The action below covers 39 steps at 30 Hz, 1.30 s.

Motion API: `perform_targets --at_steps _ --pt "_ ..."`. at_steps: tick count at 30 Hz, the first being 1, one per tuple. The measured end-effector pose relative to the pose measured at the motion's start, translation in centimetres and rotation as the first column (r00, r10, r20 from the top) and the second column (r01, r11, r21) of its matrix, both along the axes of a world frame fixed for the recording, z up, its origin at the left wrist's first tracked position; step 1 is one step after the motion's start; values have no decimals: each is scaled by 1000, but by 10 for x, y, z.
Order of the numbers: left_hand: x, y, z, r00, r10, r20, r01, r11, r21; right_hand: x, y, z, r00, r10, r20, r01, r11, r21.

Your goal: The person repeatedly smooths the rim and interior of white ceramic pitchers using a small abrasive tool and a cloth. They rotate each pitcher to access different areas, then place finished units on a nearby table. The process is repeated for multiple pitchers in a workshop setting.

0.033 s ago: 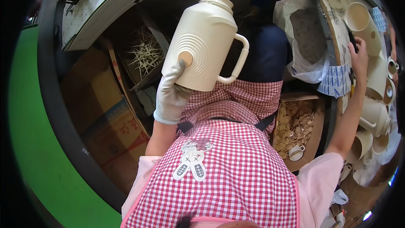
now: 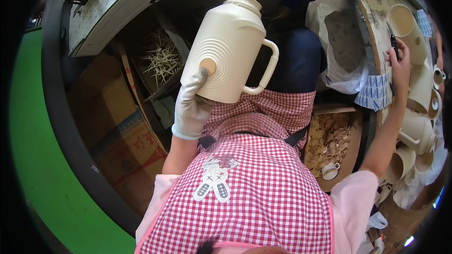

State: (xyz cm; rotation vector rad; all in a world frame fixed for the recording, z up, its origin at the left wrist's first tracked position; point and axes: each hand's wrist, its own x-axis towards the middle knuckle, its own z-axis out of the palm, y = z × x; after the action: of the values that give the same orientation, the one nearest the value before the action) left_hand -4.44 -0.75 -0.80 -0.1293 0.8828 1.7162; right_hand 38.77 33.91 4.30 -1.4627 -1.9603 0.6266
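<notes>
My left hand [image 2: 194, 103], in a whitish glove, is closed on the lower side of a cream plastic jug body [image 2: 235, 33]. The jug has a loop handle [image 2: 269, 68] at its right and an open round neck at the top. My thumb presses by a small tan disc [image 2: 208, 67] at the centre of raised rings on the jug's wall. At the right, over the workbench edge, my bare right hand [image 2: 400, 61] grips a slim black tool [image 2: 394, 46]; its exact kind is not clear.
Several cream jug parts [image 2: 419, 131] crowd the right side, with a hollow cream cylinder [image 2: 402, 21] behind my right hand. A box of tan discs [image 2: 329, 136] also holds a small white cup [image 2: 330, 171]. A plastic bag [image 2: 346, 51] hangs by the bench; cream scraps [image 2: 162, 59] lie at left.
My right hand has lifted the black tool slightly, and it now stands more upright in my fingers. The jug in my left hand has barely shifted.
</notes>
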Motion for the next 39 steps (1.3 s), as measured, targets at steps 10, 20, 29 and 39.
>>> perform_targets --at_steps 10,20,29,39 --pt "28 20 23 989 -54 -135 40 994 -103 -236 -235 -1 774 280 -568 -619 524 -585" --pt "26 17 18 986 -44 -160 22 991 -134 -238 -249 -9 751 296 -590 -638 554 -535" --pt "28 15 11 701 -156 -695 116 988 -105 -254 -261 -17 809 586 -40 -585 799 -137" --pt "18 39 8 752 27 -659 -127 986 -104 -240 -238 -17 796 306 -523 -535 760 -370"
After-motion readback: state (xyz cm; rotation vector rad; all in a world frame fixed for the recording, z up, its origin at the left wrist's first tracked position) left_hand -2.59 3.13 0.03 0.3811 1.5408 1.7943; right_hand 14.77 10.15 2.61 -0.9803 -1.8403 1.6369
